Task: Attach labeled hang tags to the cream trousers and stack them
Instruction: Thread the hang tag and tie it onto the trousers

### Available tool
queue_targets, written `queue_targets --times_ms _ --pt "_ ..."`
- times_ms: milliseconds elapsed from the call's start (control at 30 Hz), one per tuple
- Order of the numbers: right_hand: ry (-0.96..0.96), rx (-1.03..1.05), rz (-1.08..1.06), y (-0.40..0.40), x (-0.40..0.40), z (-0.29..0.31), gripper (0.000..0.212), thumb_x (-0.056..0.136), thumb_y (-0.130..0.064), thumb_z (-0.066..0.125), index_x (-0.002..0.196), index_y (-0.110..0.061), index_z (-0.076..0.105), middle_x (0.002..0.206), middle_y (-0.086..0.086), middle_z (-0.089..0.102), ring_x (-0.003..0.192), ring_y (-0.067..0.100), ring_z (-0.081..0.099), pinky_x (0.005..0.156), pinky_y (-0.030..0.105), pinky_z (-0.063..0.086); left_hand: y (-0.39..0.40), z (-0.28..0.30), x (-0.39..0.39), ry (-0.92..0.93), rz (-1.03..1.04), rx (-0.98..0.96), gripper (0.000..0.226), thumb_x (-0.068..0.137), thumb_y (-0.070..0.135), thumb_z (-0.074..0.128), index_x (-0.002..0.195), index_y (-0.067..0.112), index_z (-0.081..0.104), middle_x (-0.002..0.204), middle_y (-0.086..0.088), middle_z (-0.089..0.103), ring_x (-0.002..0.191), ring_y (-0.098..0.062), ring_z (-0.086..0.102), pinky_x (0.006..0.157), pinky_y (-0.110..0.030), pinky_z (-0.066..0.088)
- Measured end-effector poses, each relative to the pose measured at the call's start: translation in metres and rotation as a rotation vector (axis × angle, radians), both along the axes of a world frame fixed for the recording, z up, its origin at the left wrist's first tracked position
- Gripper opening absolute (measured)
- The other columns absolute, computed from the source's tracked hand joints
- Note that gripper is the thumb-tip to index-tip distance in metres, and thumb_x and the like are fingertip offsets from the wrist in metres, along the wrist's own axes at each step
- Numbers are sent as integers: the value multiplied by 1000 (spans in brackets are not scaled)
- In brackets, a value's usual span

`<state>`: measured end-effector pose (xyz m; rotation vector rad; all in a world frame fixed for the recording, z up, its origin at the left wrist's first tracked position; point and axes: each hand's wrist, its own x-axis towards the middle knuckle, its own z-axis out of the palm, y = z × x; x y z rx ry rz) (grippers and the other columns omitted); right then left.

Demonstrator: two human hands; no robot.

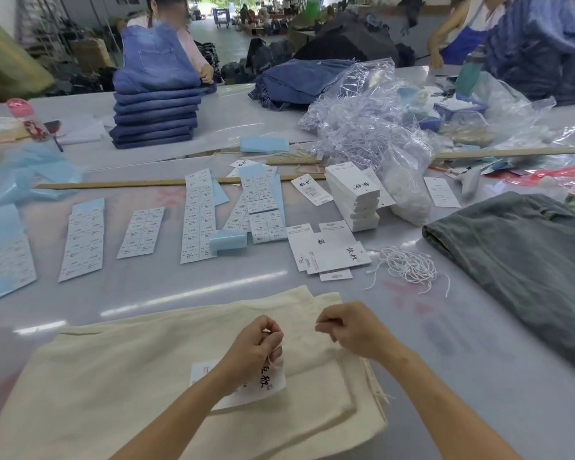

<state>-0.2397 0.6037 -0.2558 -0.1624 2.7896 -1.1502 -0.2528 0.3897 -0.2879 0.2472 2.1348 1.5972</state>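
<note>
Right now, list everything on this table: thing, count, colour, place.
cream trousers: folded stack, cream, near edge
hang tag: one, white, on the trousers under the left hand
sticker sheets: several, white on blue backing, mid-table
tag stack: one, white, centre right
loose strings: one bundle, white, right of the loose tags
grey garment: one, right
folded jeans: one stack, blue, far left
left hand: fingers pinching a string
right hand: fingers pinching a string
</note>
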Motion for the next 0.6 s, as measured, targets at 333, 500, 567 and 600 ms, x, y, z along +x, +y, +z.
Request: queue_targets --times_ms 333,500,567,600 --pt "-102 -207 -86 44 -5 27 13 84 -13 69 71 -12 71 46 -9 57 44 -1 47 48 8 36 0 2 3 -14 30 21 17 97 3 45 81 8 46 46 6 48 46 -11 42 51 -19 38" --pt "-224 91 -26 40 0 14 13 83 -12 62 78 -7 72 54 -11 61 46 -2 51 50 9 41 8 6 4 39 6 -37 16 96 6 49 80 8 50 62 -1 66 45 -13 48 46 -22 40" --pt "-224 243 1 37 2 7 14 83 -13 58 82 -8 71 68 -7 66 59 0 58 61 14 46 10 4 5 52 13 -55 15 95 8 52 80 8 51 66 0 67 45 -15 50 46 -26 42" --pt "-214 300 -2 37 3 6 15 84 -15 57 91 -11 71 83 -4 69 75 5 62 71 19 47 9 3 5 65 20 -77 15 94 9 54 80 8 52 65 0 66 45 -15 52 46 -27 42"
